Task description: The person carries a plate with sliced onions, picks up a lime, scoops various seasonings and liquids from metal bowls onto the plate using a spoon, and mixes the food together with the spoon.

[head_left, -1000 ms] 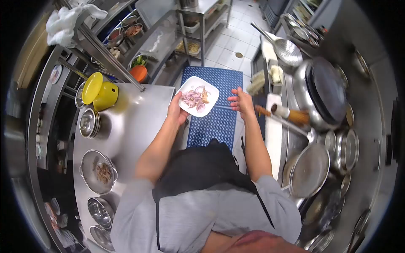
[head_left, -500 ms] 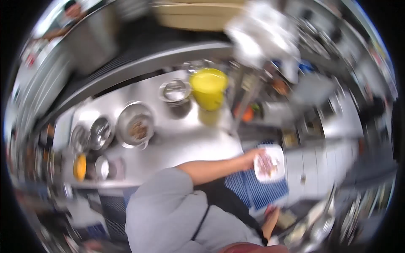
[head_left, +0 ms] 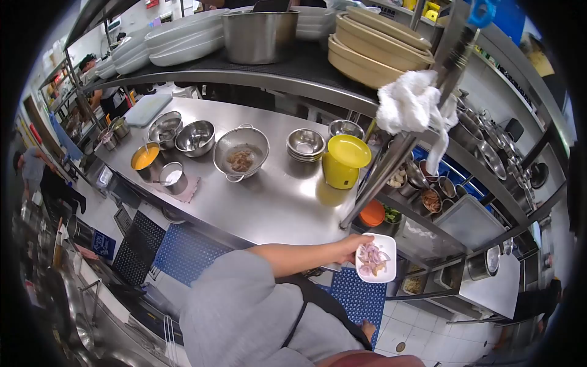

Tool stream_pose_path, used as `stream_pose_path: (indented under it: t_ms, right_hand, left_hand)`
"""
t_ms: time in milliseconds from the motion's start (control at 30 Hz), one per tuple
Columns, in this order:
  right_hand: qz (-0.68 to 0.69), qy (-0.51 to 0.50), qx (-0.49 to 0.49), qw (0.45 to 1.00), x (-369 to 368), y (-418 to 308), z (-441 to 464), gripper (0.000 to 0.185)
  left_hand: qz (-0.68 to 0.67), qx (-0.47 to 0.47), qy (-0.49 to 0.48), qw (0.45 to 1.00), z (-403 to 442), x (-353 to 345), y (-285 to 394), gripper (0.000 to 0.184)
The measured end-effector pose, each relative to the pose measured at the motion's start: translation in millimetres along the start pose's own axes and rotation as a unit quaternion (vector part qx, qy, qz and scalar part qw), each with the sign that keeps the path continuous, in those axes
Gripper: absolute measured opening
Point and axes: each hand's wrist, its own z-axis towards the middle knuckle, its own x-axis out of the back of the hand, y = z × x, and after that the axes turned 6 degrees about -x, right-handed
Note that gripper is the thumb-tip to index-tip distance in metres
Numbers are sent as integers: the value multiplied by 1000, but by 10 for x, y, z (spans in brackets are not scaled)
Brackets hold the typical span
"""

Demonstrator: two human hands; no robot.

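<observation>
As it appears, left hand grips bowl rim.

S/steel counter, shelf above w/ stacked dishes, white-tile flr, blue mats, side table on R

On the counter there are three single bowls, one bowl stack, one colander, one yellow scale, and two containers near the front edge.
</observation>
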Motion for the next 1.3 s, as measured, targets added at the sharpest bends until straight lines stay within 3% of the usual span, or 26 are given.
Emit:
stream_pose_path:
  t_ms: [200, 233, 267, 300, 333, 367, 400, 433, 467, 500, 567, 900, 967, 1000, 1100, 1167, 1267, 1300]
  right_hand:
    - [-12, 16, 56, 998, -81, -110, 140, 19]
    - [-36, -8, 68, 997, -30, 22, 331, 20]
    - [-58, -25, 71, 995, 90, 217, 510, 20]
    - [-34, -32, 63, 997, 184, 470, 485, 23]
    - [-5, -26, 45, 999, 233, 708, 450, 26]
    - [-25, -9, 2, 1000, 387, 1261, 782, 27]
    - [-26, -23, -8, 999, 412, 1279, 620, 26]
    - [-27, -37, -17, 999, 432, 1270, 405, 25]
    - [-29, -50, -26, 998, 448, 1244, 164, 24]
    - [23, 47, -132, 990, 306, 1032, -53, 21]
    - [41, 65, -154, 985, 305, 1026, -179, 23]
    - [78, 118, -165, 976, 41, 787, -684, 27]
    - [73, 124, -170, 975, 6, 818, -703, 29]
    - [77, 145, -173, 971, 4, 858, -742, 30]
    - [139, 189, -186, 954, -40, 839, -943, 34]
    - [138, 235, -182, 945, 64, 898, -1083, 38]
    - [299, 276, -224, 886, 177, 972, -1213, 39]
    - [383, 311, -249, 833, 225, 1013, -1218, 39]
  left_hand:
    - [-59, -48, 47, 996, -105, -100, 83, 47]
    - [-64, -54, 91, 992, -246, -282, 227, 43]
    - [-107, -106, 56, 987, -173, -302, 221, 35]
    - [-88, -101, 82, 988, 37, -85, 72, 27]
    - [-37, -111, 52, 992, 183, 105, -21, 34]
    - [-99, -98, 54, 989, 30, -88, 108, 35]
    - [-160, -85, -5, 983, 88, 18, 98, 38]
    - [-136, -64, -5, 989, -27, -95, 304, 42]
    - [-106, -80, 93, 987, -146, -358, 427, 47]
    - [-102, -92, 81, 987, -80, -305, 384, 50]
    - [-86, -122, 77, 986, 67, -229, 284, 51]
    - [-126, -8, 79, 989, 386, -175, 232, 48]
    - [-108, -37, 80, 990, 515, -84, 124, 50]
    - [-123, -31, 32, 991, 573, -54, 99, 52]
    - [-62, 7, -49, 997, 638, -38, 186, 59]
    - [-48, 48, 0, 998, 624, -225, 243, 57]
    - [-33, 52, 5, 998, 782, -321, 84, 55]
    - [-29, 60, -4, 998, 827, -416, 11, 56]
